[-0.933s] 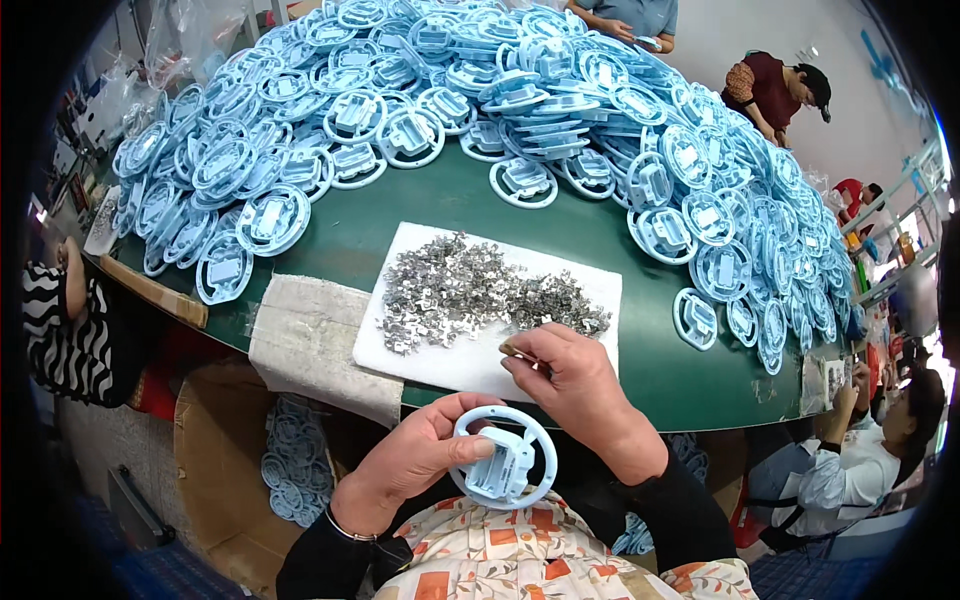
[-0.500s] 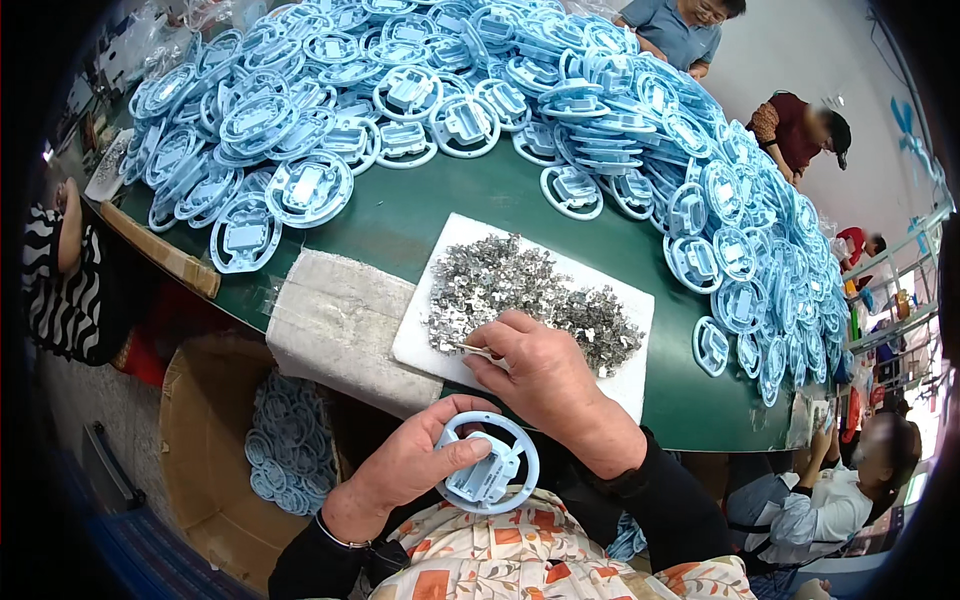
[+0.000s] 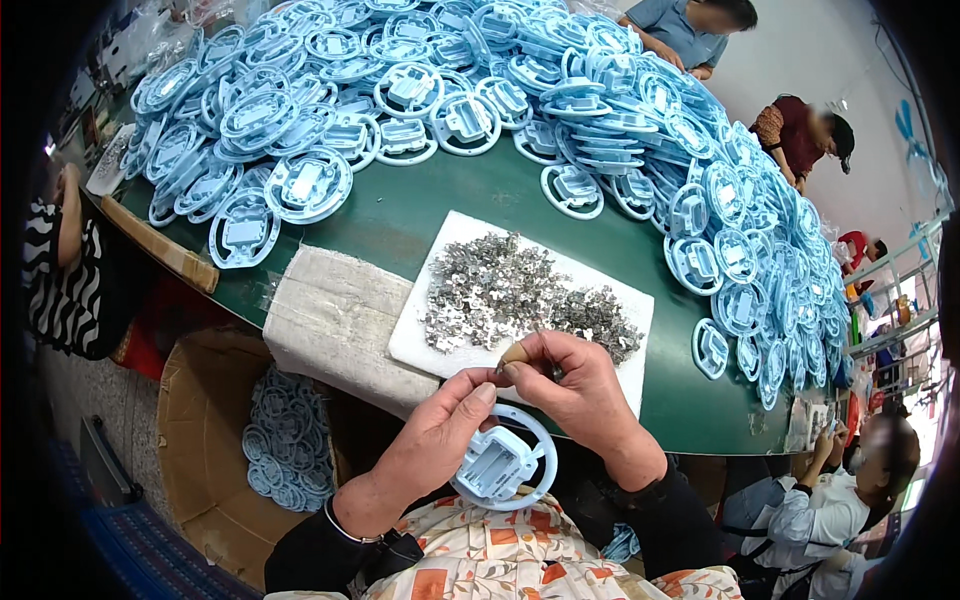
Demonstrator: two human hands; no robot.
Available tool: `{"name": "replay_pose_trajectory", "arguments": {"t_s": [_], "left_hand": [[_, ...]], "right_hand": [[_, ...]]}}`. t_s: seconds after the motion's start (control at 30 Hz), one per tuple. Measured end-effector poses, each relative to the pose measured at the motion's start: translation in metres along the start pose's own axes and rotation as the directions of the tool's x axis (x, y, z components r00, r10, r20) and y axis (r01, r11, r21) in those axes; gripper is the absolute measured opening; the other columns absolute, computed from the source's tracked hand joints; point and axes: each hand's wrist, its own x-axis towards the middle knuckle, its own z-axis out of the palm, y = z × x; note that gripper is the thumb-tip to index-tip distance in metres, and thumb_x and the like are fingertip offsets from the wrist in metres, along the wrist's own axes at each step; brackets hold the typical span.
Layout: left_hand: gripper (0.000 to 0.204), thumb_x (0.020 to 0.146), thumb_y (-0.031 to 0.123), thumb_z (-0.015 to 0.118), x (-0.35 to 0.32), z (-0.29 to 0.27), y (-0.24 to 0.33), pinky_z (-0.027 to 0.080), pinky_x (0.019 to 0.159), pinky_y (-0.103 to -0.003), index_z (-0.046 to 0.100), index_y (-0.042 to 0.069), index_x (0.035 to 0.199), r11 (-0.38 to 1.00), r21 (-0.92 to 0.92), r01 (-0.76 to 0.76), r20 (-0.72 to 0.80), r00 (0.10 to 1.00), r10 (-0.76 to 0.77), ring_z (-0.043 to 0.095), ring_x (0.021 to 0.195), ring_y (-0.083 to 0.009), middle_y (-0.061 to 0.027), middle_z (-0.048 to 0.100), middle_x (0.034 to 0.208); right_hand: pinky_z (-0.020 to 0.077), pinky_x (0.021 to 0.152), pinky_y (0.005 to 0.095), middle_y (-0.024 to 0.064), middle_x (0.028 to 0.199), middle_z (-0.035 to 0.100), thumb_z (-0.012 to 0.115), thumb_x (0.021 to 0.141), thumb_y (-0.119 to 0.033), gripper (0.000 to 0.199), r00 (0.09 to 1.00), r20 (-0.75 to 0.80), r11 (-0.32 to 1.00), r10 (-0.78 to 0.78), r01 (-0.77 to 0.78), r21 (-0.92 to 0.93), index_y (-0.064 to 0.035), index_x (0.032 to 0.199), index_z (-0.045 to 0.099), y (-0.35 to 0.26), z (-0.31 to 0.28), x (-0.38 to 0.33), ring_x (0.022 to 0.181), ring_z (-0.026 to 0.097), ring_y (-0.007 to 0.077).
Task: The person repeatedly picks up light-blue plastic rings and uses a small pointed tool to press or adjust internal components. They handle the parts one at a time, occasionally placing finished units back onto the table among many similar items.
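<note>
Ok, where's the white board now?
Head view, near centre: the white board is on the green table, right of the pale pad, under the metal pieces.

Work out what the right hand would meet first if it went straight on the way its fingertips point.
Most likely the fingertips of the left hand; the right hand points toward them, though whether they touch is unclear.

A light blue plastic wheel (image 3: 497, 468) is held at its upper left by the left grip (image 3: 425, 435), in front of the counter's (image 3: 385, 215) near edge. Its round rim surrounds a boxy hub whose open, roughly rectangular recess faces up, slightly tilted. Just above the wheel, at the fingertips of the right grip (image 3: 580, 398), shows a small dark piece (image 3: 500, 368), mostly hidden, its shape unclear.
</note>
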Motion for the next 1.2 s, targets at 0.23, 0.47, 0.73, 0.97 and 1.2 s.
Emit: {"name": "replay_pose_trajectory", "arguments": {"t_s": [0.23,0.47,0.73,0.97,1.2], "left_hand": [[0.031,0.11,0.028,0.05,0.016,0.021,0.001,0.046,0.077,-0.018,0.058,0.003,0.125,1.0,0.022,0.007,0.085,0.996,-0.008,0.052,0.085,-0.0006,0.0047,0.059,0.095],[0.024,0.11,0.027,0.049,0.03,0.047,-0.007,0.042,0.068,-0.019,0.058,0.004,0.112,0.976,0.17,-0.134,0.056,0.99,0.126,0.046,0.079,-0.0001,0.006,0.055,0.088],[0.021,0.11,0.025,0.05,0.038,0.068,-0.002,0.039,0.065,-0.018,0.056,0.005,0.111,0.848,0.466,-0.251,0.096,0.968,0.233,0.043,0.075,0.0,0.0065,0.053,0.086],[0.022,0.106,0.013,0.049,0.037,0.062,-0.006,0.049,0.073,-0.023,0.059,-0.001,0.119,0.851,0.521,-0.075,0.057,0.997,0.053,0.059,0.085,-0.0043,-0.0026,0.068,0.098],[0.026,0.103,0.012,0.053,0.042,0.064,-0.014,0.05,0.063,-0.026,0.065,-0.007,0.116,0.646,0.741,-0.183,0.051,0.975,0.218,0.06,0.071,-0.006,-0.0053,0.069,0.08]], "right_hand": [[0.0425,0.063,0.0195,-0.0049,0.082,0.064,0.07,0.094,-0.009,0.013,0.996,0.027,0.945,0.08,-0.084,0.316,0.0002,0.103,0.072,0.013,-0.024,-0.028,0.071,0.051,0.0011],[0.0426,0.066,0.0185,-0.0045,0.087,0.063,0.069,0.096,-0.01,0.013,0.991,-0.133,0.947,0.017,0.027,0.321,-0.0006,0.105,0.067,0.026,-0.035,-0.042,0.075,0.051,0.0009],[0.044,0.065,0.0192,-0.004,0.084,0.064,0.07,0.096,-0.011,0.013,0.984,-0.176,0.971,0.021,0.023,0.24,0.0008,0.101,0.069,0.027,-0.056,-0.058,0.074,0.052,0.0018],[0.0442,0.061,0.021,-0.0018,0.08,0.064,0.07,0.093,-0.008,0.011,0.976,-0.216,0.991,-0.037,0.063,0.118,0.0028,0.094,0.069,0.034,-0.074,-0.081,0.07,0.053,0.0027],[0.0417,0.052,0.0253,0.0042,0.072,0.061,0.075,0.084,-0.002,0.007,0.95,-0.232,0.965,-0.208,0.161,-0.206,0.0005,0.085,0.068,0.038,-0.056,-0.09,0.057,0.053,0.0091]]}}
